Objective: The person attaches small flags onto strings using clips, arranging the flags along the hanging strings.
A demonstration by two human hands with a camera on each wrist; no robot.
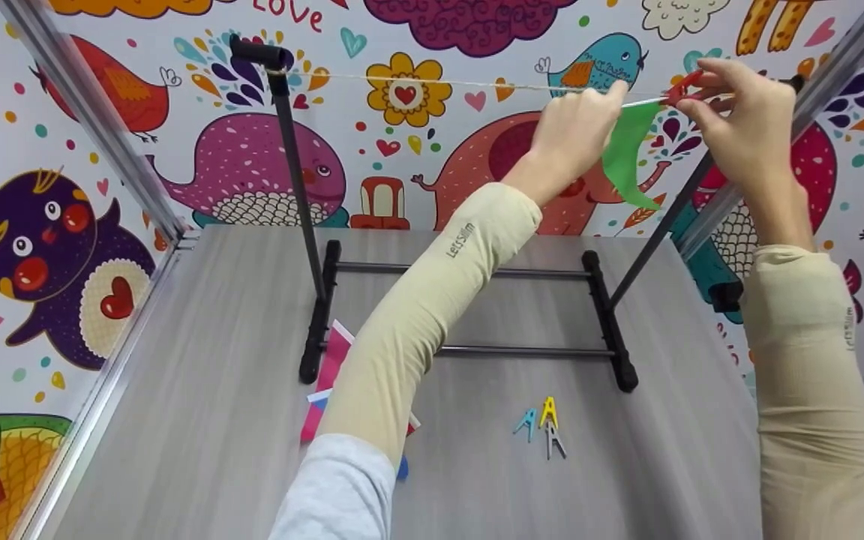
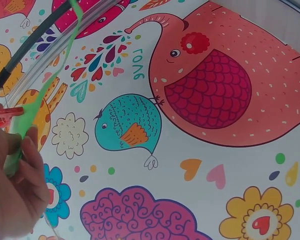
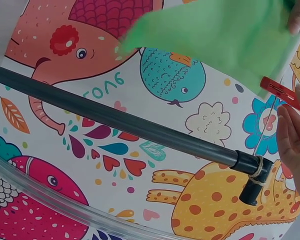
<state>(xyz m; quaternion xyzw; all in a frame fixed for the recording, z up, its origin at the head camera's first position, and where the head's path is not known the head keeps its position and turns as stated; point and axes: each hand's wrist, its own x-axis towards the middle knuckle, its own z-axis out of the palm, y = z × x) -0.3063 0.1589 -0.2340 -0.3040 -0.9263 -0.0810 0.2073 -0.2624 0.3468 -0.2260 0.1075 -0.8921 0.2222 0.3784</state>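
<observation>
A green pennant (image 1: 631, 157) hangs at the right part of a thin string (image 1: 417, 79). My left hand (image 1: 578, 127) pinches its white top edge between thumb and fingers. In the left wrist view that hand (image 2: 19, 185) has the green cloth between its fingers. With thumb and fingertips, my right hand (image 1: 754, 120) grips a red clothespin (image 1: 683, 88) at the pennant's right top corner. The right wrist view shows the red clothespin (image 3: 280, 90) over that corner, close to where the string is tied round the black post end (image 3: 255, 177).
A black stand (image 1: 297, 180) with two posts holds the string above the grey table (image 1: 214, 450). Blue (image 1: 527, 422), yellow (image 1: 548, 411) and grey (image 1: 554, 440) clothespins lie in front. Pink and other pennants (image 1: 333, 356) lie left, partly under my left arm. A patterned wall stands behind.
</observation>
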